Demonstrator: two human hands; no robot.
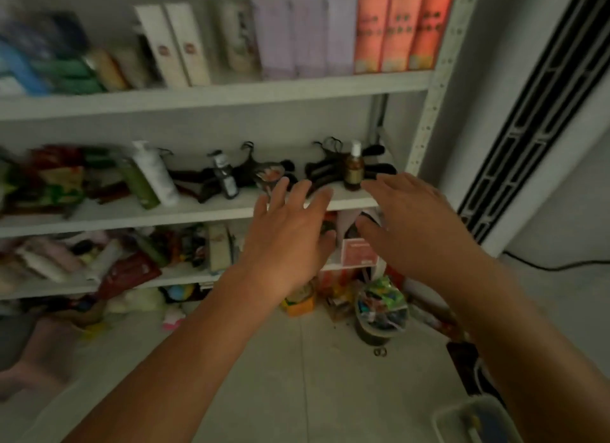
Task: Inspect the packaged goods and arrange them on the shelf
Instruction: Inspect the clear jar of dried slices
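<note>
A white shelf unit (214,94) fills the view. My left hand (290,231) and my right hand (419,221) both reach toward the right end of the middle shelf, fingers spread, holding nothing. A brown bottle with a white cap (354,170) stands just beyond the fingertips, among black clothes hangers (323,170). A white bottle (155,175) and a green bottle (138,185) lean further left. On the top shelf stand orange packs (396,26), lilac packs (303,33) and two white boxes (175,46). A red-and-white box (358,252) shows between my hands on a lower shelf.
Lower shelves hold jumbled packets and tubes (125,261). On the tiled floor lie a dark tub of small items (379,317), an orange box (298,305) and soft toys (142,300). A tall white appliance with black grilles (541,112) stands right. A white container (475,419) sits bottom right.
</note>
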